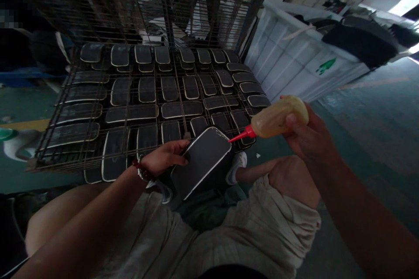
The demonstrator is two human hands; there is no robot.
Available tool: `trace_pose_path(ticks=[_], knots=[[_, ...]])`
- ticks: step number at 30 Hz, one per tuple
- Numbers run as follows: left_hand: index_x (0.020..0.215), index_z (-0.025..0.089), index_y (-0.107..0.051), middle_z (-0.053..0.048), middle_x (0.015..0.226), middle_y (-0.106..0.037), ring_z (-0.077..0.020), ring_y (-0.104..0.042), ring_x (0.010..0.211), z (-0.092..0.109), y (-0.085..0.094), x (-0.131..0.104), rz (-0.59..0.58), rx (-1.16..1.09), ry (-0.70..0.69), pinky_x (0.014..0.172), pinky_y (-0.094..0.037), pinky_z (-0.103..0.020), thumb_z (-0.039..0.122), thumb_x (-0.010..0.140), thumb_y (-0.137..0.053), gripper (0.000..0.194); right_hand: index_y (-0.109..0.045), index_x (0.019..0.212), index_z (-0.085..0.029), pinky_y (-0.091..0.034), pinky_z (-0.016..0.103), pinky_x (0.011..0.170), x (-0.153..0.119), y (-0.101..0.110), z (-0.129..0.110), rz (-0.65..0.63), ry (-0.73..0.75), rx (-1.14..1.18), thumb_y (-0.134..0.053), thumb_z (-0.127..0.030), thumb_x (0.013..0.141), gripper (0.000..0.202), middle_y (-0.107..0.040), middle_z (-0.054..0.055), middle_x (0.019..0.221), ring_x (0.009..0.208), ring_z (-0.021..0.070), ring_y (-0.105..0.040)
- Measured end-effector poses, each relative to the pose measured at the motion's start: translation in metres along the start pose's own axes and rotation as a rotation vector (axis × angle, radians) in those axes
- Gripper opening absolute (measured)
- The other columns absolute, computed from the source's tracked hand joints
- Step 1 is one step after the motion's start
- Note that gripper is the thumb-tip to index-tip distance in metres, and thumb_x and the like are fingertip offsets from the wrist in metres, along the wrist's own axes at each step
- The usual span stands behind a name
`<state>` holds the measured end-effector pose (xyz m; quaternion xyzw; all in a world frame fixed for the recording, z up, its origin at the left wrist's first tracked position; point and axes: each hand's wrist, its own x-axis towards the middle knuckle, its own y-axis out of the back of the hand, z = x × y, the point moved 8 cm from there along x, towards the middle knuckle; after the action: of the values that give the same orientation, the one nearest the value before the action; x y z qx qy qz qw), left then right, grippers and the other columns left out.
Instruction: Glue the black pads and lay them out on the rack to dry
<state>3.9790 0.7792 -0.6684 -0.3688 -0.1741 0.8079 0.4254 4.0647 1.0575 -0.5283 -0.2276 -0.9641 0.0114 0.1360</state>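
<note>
My left hand (165,157) grips the left edge of a dark, flat panel with rounded corners (204,161), thumb on its face. A pale line runs along much of the panel's rim. My right hand (307,130) is wrapped round a squeeze bottle (278,117) of yellowish liquid, tipped to the left. Its red nozzle (240,134) points down-left, with the tip at the panel's upper right corner. The panel is tilted above my lap, and its lower end lies in shadow.
A wire rack (176,74) in front of me bears several rows of similar pale-rimmed panels (147,89). At right stands a white bin (294,52) with dark pieces on top. A white jug with a green cap (21,143) stands at the left.
</note>
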Motion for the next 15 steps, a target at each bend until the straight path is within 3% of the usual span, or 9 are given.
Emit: trace_pose_path(ticks=[6, 11, 15], knots=[[0.093, 0.017, -0.067, -0.01, 0.086, -0.071, -0.0261, -0.069, 0.072, 0.001, 0.001, 0.003, 0.042, -0.068, 0.007, 0.061, -0.056, -0.032, -0.012, 0.056, -0.063, 0.047, -0.065, 0.108, -0.024, -0.053, 0.028, 0.074, -0.009, 0.005, 0.008, 0.046, -0.043, 0.04, -0.076, -0.032, 0.071, 0.039, -0.063, 0.002, 0.098, 0.088, 0.0176, -0.059], [0.092, 0.013, -0.068, -0.014, 0.089, -0.071, -0.0255, -0.069, 0.071, 0.004, -0.003, 0.004, 0.017, 0.003, -0.01, 0.062, -0.056, -0.032, -0.01, 0.057, -0.064, 0.042, -0.067, 0.101, -0.024, -0.054, 0.026, 0.072, -0.011, 0.009, 0.009, 0.12, 0.038, 0.09, -0.075, -0.029, 0.072, 0.031, -0.064, 0.002, 0.097, 0.089, 0.0167, -0.06], [0.092, 0.014, -0.068, -0.013, 0.088, -0.071, -0.0251, -0.069, 0.072, 0.006, -0.003, 0.006, 0.016, 0.026, -0.046, 0.063, -0.056, -0.032, -0.009, 0.057, -0.065, 0.041, -0.068, 0.096, -0.024, -0.053, 0.023, 0.071, -0.014, 0.013, 0.019, 0.156, 0.001, 0.092, -0.074, -0.03, 0.074, 0.023, -0.064, 0.0, 0.094, 0.086, 0.0143, -0.06]])
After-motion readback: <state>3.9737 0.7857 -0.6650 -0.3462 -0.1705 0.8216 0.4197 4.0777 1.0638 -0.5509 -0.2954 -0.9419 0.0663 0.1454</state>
